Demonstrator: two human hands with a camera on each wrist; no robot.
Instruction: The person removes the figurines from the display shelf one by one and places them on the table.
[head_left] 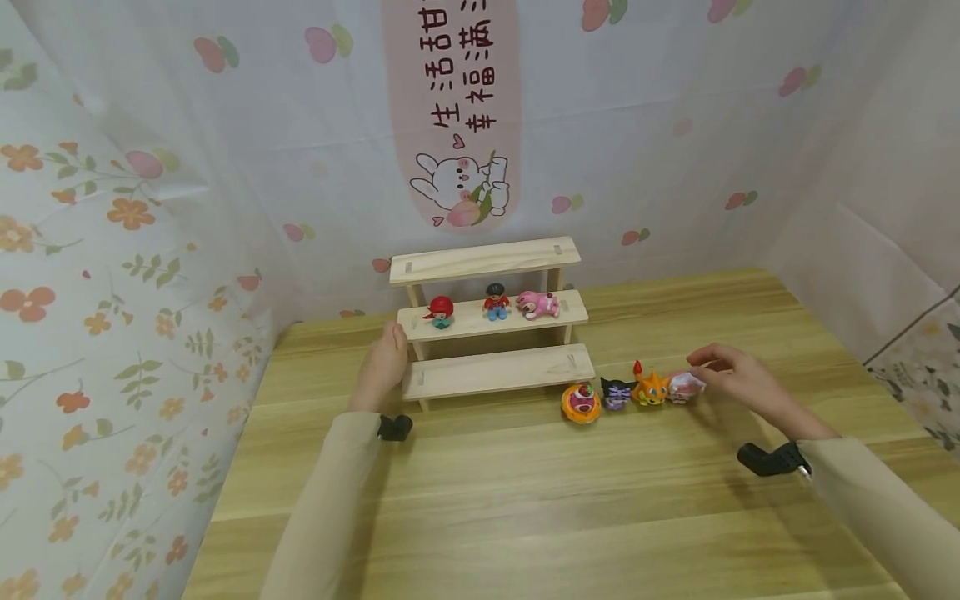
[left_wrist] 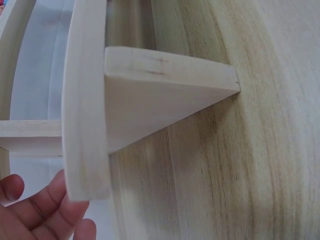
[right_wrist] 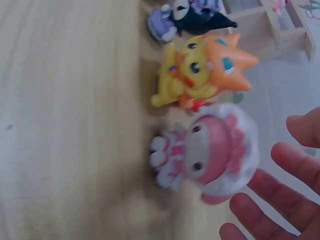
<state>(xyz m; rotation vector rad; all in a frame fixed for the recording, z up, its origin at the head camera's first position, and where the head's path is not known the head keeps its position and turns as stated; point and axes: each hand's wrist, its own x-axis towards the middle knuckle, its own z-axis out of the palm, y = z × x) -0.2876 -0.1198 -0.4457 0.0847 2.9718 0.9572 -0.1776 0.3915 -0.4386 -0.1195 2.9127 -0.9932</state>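
A three-tier wooden display shelf [head_left: 495, 371] stands on the table. My left hand [head_left: 384, 367] is at its left end, and in the left wrist view the relaxed fingers [left_wrist: 50, 205] reach the end of a plank, thumb apart. My right hand [head_left: 738, 385] is beside a pink-and-white hooded figurine [right_wrist: 210, 155], fingers spread around its head side without closing on it. That figurine ends a row with a yellow figurine in an orange starry hood [right_wrist: 195, 70], a black-and-purple figurine [head_left: 617, 393] and a round orange figurine [head_left: 581, 403].
On the middle tier are a red-haired figurine [head_left: 440, 312], a black-haired figurine in red and blue [head_left: 496, 302] and a pink figurine lying over [head_left: 538, 304]. A patterned curtain [head_left: 315, 167] hangs behind the wooden table [head_left: 525, 500].
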